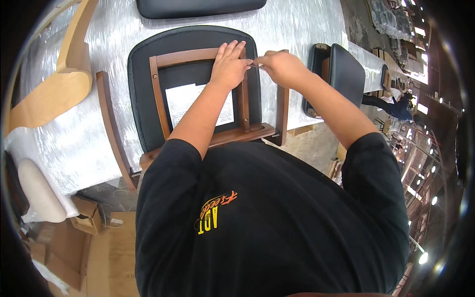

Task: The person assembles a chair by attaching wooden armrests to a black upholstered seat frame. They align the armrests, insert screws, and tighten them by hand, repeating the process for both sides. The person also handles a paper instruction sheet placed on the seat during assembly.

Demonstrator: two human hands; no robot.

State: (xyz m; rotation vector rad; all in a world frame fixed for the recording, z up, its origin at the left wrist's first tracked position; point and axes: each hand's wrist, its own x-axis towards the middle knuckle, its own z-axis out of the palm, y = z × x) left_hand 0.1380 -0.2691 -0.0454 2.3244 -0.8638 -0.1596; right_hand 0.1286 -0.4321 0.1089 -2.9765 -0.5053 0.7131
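A black padded chair seat point(141, 94) lies underside up, with a brown wooden frame point(159, 101) on it. White printed sheets point(180, 104) lie inside the frame. My left hand point(230, 67) rests on the frame's far right corner, fingers stretched out, its thumb close to my right fingertips. My right hand point(282, 67) is closed on a thin metal rod that looks like a hex key point(255, 66), at the frame's right side. The rod's far end is hidden by my left thumb. Brown wooden legs point(113, 123) stand at either side of the seat.
Clear plastic film covers the worktable point(109, 44). Another black cushion point(200, 7) lies at the far edge; a black padded seat point(346, 74) stands to the right. A curved light wood piece point(54, 94) and cardboard boxes point(86, 215) are on the left. A person point(398, 106) is in the distance.
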